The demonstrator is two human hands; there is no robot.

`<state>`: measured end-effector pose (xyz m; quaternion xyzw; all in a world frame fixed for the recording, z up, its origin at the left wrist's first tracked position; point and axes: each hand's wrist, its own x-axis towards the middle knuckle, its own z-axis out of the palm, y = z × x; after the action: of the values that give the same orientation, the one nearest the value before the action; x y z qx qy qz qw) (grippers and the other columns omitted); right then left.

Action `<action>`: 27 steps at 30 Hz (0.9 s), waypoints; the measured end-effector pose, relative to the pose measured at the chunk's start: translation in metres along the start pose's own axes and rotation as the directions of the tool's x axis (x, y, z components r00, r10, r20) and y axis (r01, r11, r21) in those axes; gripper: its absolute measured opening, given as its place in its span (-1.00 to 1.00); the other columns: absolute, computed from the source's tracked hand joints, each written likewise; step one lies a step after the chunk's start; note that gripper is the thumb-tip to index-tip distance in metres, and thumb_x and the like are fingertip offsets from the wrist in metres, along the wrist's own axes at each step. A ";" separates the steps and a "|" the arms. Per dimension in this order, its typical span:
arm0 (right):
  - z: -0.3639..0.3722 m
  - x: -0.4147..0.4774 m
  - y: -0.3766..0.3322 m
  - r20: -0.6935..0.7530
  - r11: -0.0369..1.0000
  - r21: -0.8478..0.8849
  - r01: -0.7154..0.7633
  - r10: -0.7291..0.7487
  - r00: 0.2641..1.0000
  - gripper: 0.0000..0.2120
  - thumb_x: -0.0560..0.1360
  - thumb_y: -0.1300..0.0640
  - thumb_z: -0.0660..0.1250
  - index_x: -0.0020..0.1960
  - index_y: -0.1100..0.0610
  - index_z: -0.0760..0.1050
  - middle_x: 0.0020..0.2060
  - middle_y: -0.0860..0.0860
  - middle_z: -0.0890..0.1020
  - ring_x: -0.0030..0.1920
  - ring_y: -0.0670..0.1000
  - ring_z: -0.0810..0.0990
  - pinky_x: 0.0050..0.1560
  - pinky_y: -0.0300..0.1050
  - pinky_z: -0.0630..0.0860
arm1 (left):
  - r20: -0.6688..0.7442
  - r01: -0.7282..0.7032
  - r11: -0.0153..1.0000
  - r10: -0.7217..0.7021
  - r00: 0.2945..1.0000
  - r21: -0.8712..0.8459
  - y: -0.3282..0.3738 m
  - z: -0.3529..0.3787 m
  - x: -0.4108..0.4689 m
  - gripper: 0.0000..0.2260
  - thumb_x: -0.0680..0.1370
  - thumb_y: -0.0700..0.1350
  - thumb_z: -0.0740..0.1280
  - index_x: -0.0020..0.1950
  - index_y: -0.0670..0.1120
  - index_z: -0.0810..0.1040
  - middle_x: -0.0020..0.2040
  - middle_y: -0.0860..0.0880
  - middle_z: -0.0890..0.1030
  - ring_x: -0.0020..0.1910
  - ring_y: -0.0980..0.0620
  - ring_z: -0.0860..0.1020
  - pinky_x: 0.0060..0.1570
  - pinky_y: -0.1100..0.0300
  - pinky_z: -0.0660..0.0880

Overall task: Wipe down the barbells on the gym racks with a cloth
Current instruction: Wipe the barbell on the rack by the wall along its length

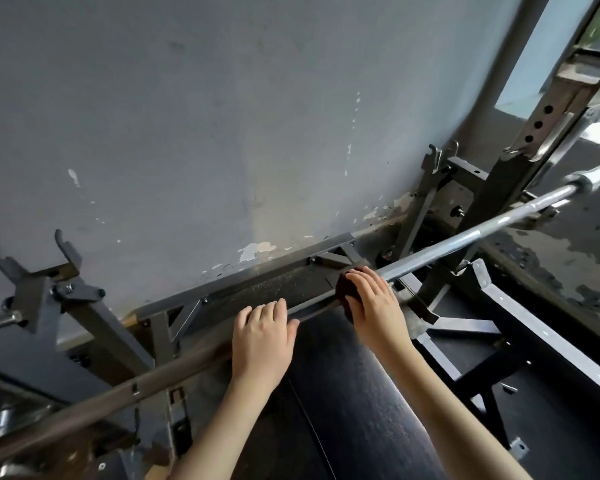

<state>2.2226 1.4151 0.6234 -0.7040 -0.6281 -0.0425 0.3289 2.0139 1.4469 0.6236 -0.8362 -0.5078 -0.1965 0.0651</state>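
Note:
A long steel barbell [465, 237] runs diagonally from lower left to upper right across a bench rack. My left hand [262, 336] grips the bar near its middle, fingers curled over the top. Just to the right, my right hand [374, 303] holds a dark maroon cloth [344, 287] wrapped around the bar. The cloth is mostly hidden under my fingers. The bar's right part shines bright; its left part [101, 400] looks dull and brownish.
A black padded bench [354, 410] lies under the bar. Rack uprights with hooks stand at left [66, 271] and right [520, 157]. A grey wall with flaking paint [222, 133] is close behind. Black frame legs [520, 327] spread over the floor on the right.

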 end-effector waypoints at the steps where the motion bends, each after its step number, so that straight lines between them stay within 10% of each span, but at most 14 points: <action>1: 0.005 0.001 -0.007 -0.027 0.996 0.026 -0.082 0.083 0.996 -0.68 0.52 0.24 0.33 0.26 0.22 0.52 0.23 0.11 0.58 0.39 0.16 0.40 0.36 0.23 0.37 | 0.003 0.005 1.000 -0.005 1.000 0.003 0.000 0.000 0.000 -0.69 0.58 0.03 0.25 0.15 -0.15 0.62 0.00 -0.05 0.69 -0.04 -0.05 0.65 0.08 -0.03 0.53; 3: 0.016 -0.008 -0.032 -0.038 0.984 0.088 -0.152 0.156 0.987 -0.66 0.49 0.29 0.39 0.26 0.24 0.52 0.24 0.11 0.57 0.41 0.17 0.37 0.39 0.24 0.32 | 0.000 0.015 1.000 -0.015 1.000 0.007 0.002 -0.001 0.000 -0.71 0.56 0.01 0.31 0.15 -0.15 0.62 -0.01 -0.06 0.68 -0.05 -0.06 0.65 0.07 -0.03 0.53; 8: 0.005 -0.012 -0.012 0.102 0.967 0.025 0.253 -0.254 0.962 -0.65 0.54 0.15 0.28 0.31 0.16 0.48 0.31 0.04 0.52 0.43 0.08 0.35 0.47 0.08 0.23 | 0.012 0.032 0.999 -0.032 0.999 0.005 0.003 -0.003 0.000 -0.73 0.55 -0.01 0.33 0.15 -0.14 0.62 0.00 -0.05 0.68 -0.04 -0.05 0.65 0.07 -0.02 0.52; 14: 0.012 -0.004 -0.017 -0.070 0.986 0.064 -0.156 0.160 0.985 -0.65 0.49 0.30 0.38 0.27 0.25 0.50 0.26 0.14 0.56 0.42 0.17 0.35 0.46 0.13 0.22 | 0.032 0.053 0.999 -0.053 0.998 0.006 0.004 -0.004 0.000 -0.71 0.51 0.01 0.40 0.14 -0.13 0.63 -0.01 -0.03 0.69 -0.05 -0.03 0.65 0.05 -0.02 0.53; 20: 0.002 -0.008 0.007 0.085 0.977 0.007 0.215 -0.215 0.973 -0.62 0.53 0.12 0.23 0.33 0.17 0.47 0.35 0.04 0.50 0.45 0.07 0.32 0.48 -0.03 0.15 | 0.046 0.061 0.998 -0.061 0.997 -0.001 0.005 -0.007 0.002 -0.70 0.56 0.03 0.29 0.15 -0.13 0.63 0.00 -0.03 0.69 -0.03 -0.04 0.65 0.07 -0.02 0.53; 27: 0.019 -0.013 -0.022 -0.032 0.987 0.131 -0.088 0.093 0.995 -0.60 0.46 0.34 0.39 0.29 0.25 0.49 0.30 0.13 0.53 0.43 0.18 0.34 0.47 0.12 0.20 | 0.131 0.089 0.996 -0.089 0.987 0.009 0.008 -0.013 0.004 -0.55 0.58 0.09 0.07 0.12 -0.13 0.64 -0.01 -0.04 0.69 -0.02 -0.05 0.65 0.07 -0.04 0.54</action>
<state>2.1928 1.4138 0.6110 -0.7080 -0.5905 0.0001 0.3873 2.0195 1.4426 0.6382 -0.8238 -0.5481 -0.1429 0.0240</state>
